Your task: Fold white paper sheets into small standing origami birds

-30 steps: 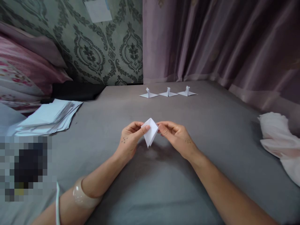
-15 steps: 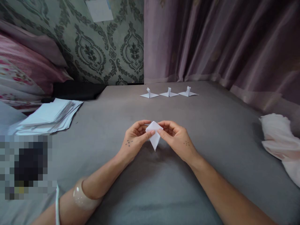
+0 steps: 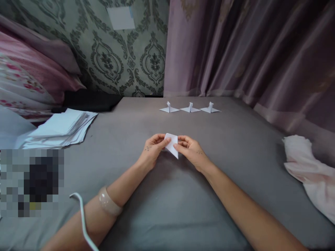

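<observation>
Had tons of open grey cloth (image 3: 120, 139) around, well short of its far edge. Clamped folded paper (image 3: 171, 145) above it between left hand (image 3: 154, 150) and right hand (image 3: 191, 150), slanting lengthwise, pointing nearward, slightly right.

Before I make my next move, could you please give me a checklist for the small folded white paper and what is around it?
1. Left hand holds the small folded white paper: ok, thumb on its face.
2. Right hand holds it too: ok, thumb near its right edge.
3. Inner layers aligned: cannot tell, hidden.
4. Three winged white paper figures apart from the hands: ok, in a row beyond them.
5. Stack of white paper sheets squared: not ok, edges uneven.
6. Thin pale cord not touching the left forearm: cannot tell, it crosses in front.
</observation>
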